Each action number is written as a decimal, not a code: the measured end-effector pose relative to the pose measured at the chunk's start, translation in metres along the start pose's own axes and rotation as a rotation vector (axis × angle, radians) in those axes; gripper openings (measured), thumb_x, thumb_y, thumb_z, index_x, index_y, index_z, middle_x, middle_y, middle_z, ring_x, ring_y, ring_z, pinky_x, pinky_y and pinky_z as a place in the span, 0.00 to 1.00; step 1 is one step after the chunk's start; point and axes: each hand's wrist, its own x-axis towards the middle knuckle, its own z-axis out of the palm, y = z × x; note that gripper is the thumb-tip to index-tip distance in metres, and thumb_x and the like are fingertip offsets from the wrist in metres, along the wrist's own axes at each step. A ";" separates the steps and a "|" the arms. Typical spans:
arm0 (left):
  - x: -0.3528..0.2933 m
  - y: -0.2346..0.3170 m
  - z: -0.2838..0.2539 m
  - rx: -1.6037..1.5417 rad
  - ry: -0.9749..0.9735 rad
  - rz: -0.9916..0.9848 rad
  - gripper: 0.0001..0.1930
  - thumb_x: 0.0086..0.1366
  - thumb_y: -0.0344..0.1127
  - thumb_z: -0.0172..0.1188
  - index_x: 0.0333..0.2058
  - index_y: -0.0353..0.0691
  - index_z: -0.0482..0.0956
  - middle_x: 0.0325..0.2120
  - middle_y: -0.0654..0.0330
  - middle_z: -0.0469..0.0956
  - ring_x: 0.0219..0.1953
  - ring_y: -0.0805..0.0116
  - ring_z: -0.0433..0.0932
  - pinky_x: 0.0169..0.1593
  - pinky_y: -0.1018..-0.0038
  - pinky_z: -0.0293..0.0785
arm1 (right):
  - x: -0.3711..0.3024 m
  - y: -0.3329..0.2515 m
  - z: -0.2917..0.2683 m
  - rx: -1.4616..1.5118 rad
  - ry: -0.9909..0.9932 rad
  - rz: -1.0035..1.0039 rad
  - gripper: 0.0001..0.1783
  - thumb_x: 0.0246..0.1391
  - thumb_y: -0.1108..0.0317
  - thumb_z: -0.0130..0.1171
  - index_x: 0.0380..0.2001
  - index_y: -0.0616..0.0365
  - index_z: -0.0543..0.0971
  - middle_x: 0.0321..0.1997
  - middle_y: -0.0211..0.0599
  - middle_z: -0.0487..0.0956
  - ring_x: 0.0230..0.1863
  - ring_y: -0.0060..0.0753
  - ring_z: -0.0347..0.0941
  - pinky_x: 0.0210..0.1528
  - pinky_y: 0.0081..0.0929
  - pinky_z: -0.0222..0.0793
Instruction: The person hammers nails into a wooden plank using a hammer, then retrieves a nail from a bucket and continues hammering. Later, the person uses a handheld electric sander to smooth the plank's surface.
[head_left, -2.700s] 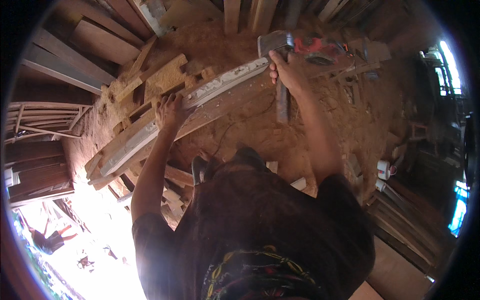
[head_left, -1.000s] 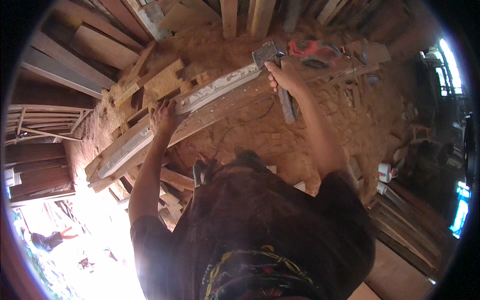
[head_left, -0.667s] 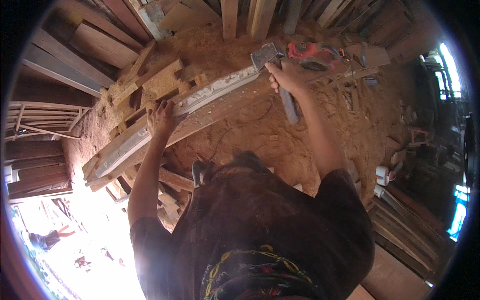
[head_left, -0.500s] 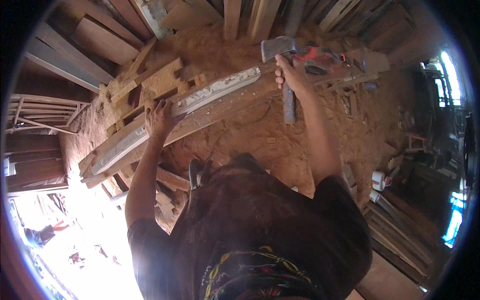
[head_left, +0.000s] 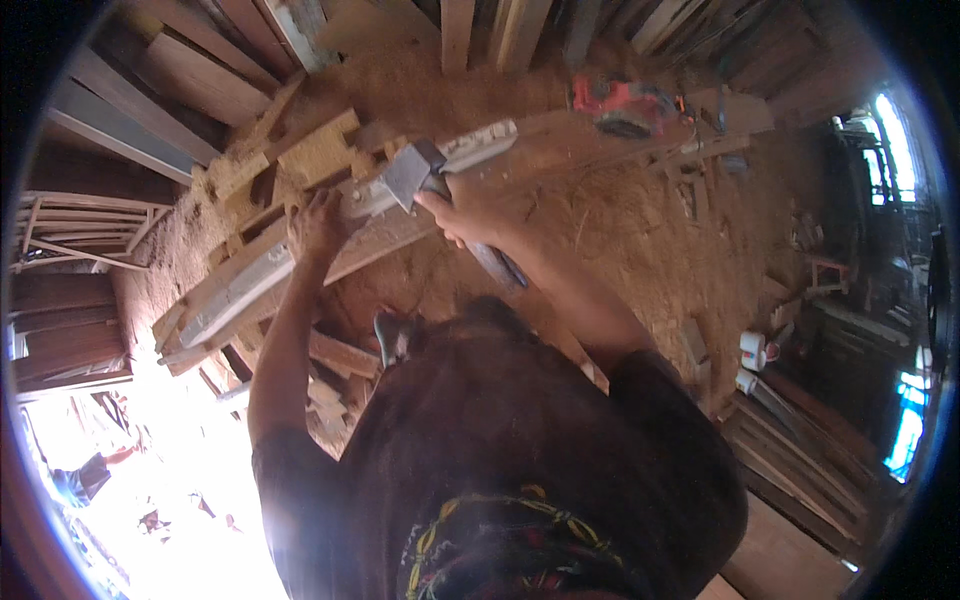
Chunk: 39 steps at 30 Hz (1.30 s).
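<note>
Red power tool (head_left: 612, 100), white container (head_left: 752, 346), brown planks (head_left: 205, 82)

The long beam (head_left: 240, 290) is looked down on from near above by the left head-worn fisheye camera, which is tilted steeply downward. The dark shirt (head_left: 540, 420) is caught closest, on the near side of the beam; upright boards (head_left: 457, 35) are taken in farther off, beyond the beam.

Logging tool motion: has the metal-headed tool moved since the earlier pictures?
Yes: the metal-headed tool has moved left, away from the red power tool.
</note>
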 end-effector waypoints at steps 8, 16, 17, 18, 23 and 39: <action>-0.007 0.001 0.003 0.038 0.004 0.028 0.36 0.53 0.67 0.72 0.52 0.46 0.82 0.54 0.58 0.80 0.62 0.55 0.74 0.66 0.58 0.67 | 0.001 -0.010 -0.088 -0.328 0.448 0.295 0.29 0.69 0.43 0.58 0.43 0.65 0.77 0.26 0.36 0.80 0.22 0.28 0.79 0.22 0.29 0.76; 0.011 -0.024 0.007 0.008 -0.066 0.054 0.43 0.53 0.68 0.73 0.60 0.47 0.77 0.60 0.53 0.77 0.67 0.53 0.71 0.69 0.49 0.63 | -0.013 -0.020 0.051 -0.168 0.135 -0.055 0.25 0.70 0.48 0.58 0.48 0.63 0.75 0.26 0.33 0.77 0.21 0.24 0.75 0.22 0.28 0.75; 0.001 -0.044 0.017 -0.031 -0.017 0.062 0.42 0.53 0.67 0.74 0.59 0.46 0.78 0.57 0.52 0.79 0.65 0.51 0.73 0.66 0.49 0.66 | -0.012 -0.013 0.045 -0.082 0.131 -0.042 0.26 0.69 0.47 0.59 0.49 0.63 0.74 0.27 0.33 0.77 0.22 0.23 0.74 0.23 0.28 0.75; -0.008 -0.081 0.031 -0.066 0.047 0.053 0.41 0.52 0.65 0.75 0.58 0.45 0.78 0.55 0.51 0.81 0.62 0.49 0.75 0.63 0.48 0.69 | -0.013 -0.011 0.035 -0.015 0.157 -0.050 0.27 0.69 0.47 0.60 0.50 0.63 0.74 0.28 0.31 0.76 0.22 0.22 0.73 0.24 0.27 0.75; -0.027 -0.086 -0.010 -0.110 -0.160 -0.042 0.37 0.53 0.65 0.75 0.56 0.51 0.79 0.41 0.55 0.87 0.47 0.50 0.86 0.51 0.55 0.81 | -0.025 -0.014 -0.050 0.059 0.619 -0.107 0.23 0.69 0.49 0.61 0.47 0.58 0.69 0.26 0.28 0.73 0.20 0.21 0.70 0.21 0.26 0.73; -0.032 -0.078 -0.022 -0.064 -0.131 -0.071 0.35 0.52 0.66 0.75 0.52 0.52 0.80 0.40 0.57 0.86 0.46 0.51 0.86 0.49 0.54 0.80 | -0.003 -0.001 -0.089 0.064 0.371 0.025 0.19 0.70 0.54 0.59 0.44 0.58 0.69 0.24 0.29 0.73 0.18 0.23 0.71 0.20 0.31 0.71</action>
